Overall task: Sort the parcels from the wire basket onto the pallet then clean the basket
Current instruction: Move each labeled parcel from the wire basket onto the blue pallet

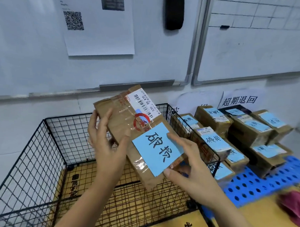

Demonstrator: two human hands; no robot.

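**boxmover22:** ok so where's the parcel at here, in the basket or out?

**palletpete:** out. the parcel (121, 115) is up in the air over the wire basket (56, 142), both hands on it. left hand (107, 142) has its fingers (93, 127) curled round the far end at about 10 o'clock, thumb lying on the top face. right hand (193, 168) holds the near end at about 4 o'clock, thumb at the near corner and one finger along the edge of the blue label (156, 147). neither is loose, both are properly gripping.

**boxmover22:** and which way does it need to go?

**palletpete:** the pallet (257, 186) sits at 3 o'clock from the parcel, just beside the basket's right wall, with a pile of labelled parcels (214, 140) on it. the parcel's long axis runs roughly 11 to 5 o'clock. right hand is the nearer one to the pallet, so I'd guess it leads the swing across while the left follows or lets go. the bare blue bit of pallet is on the near side, so that looks like the likely landing spot.

**boxmover22:** cleaning part?

**palletpete:** not started imo. there's a pinkish cloth (294, 208) at 4 o'clock past the pallet, no hand on it.
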